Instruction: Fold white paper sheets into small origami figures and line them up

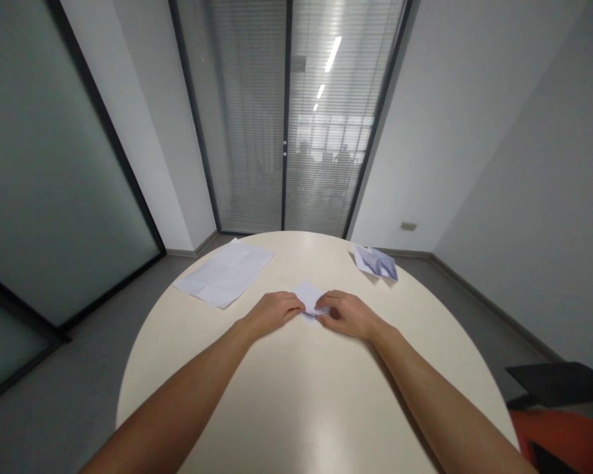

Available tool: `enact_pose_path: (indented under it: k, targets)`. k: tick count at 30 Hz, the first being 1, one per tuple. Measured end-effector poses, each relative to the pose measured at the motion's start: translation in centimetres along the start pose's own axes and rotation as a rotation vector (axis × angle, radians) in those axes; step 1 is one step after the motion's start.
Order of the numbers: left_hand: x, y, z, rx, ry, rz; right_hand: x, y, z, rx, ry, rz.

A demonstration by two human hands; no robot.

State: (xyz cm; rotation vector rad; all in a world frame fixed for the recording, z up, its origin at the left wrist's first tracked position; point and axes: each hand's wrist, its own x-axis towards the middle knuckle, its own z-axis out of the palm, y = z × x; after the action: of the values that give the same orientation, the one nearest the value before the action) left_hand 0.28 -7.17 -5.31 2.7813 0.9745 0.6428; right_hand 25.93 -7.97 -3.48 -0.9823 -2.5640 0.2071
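Observation:
A small folded piece of white paper [307, 293] lies on the round cream table [296, 382], between my two hands. My left hand [277, 311] rests on the table with its fingers closed on the paper's left edge. From the other side, my right hand [346, 313] pinches the paper's right edge between thumb and fingers. The near edge of the paper looks folded up a little. Part of each side is hidden under my fingers.
White paper sheets [226, 271] lie flat at the table's far left. A creased, folded paper [375, 262] stands partly raised near the far right edge. An orange and black chair [563, 434] is at the lower right. Glass doors [286, 118] with blinds stand beyond the table.

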Motion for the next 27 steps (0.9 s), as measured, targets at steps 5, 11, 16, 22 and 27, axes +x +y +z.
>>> enact_pose_path:
  k: [5, 11, 16, 22, 27]
  targets:
    - [0.0, 0.2, -0.1, -0.074, 0.045, -0.087, 0.1, -0.4, -0.4, 0.023, -0.012, 0.027]
    - [0.2, 0.5, 0.2, -0.142, 0.102, -0.184, 0.3, -0.1, -0.3, 0.043, 0.023, 0.106]
    - [0.3, 0.6, 0.5, -0.169, 0.155, -0.245, 0.1, 0.8, 0.4, 0.099, 0.035, 0.161]
    - [0.5, 0.7, 0.9, -0.122, 0.206, -0.308, 0.1, 1.3, 1.1, 0.108, 0.072, 0.217]
    - [0.7, 0.9, 0.9, -0.079, 0.189, -0.371, 0.3, 0.9, 1.2, 0.104, 0.088, 0.237]
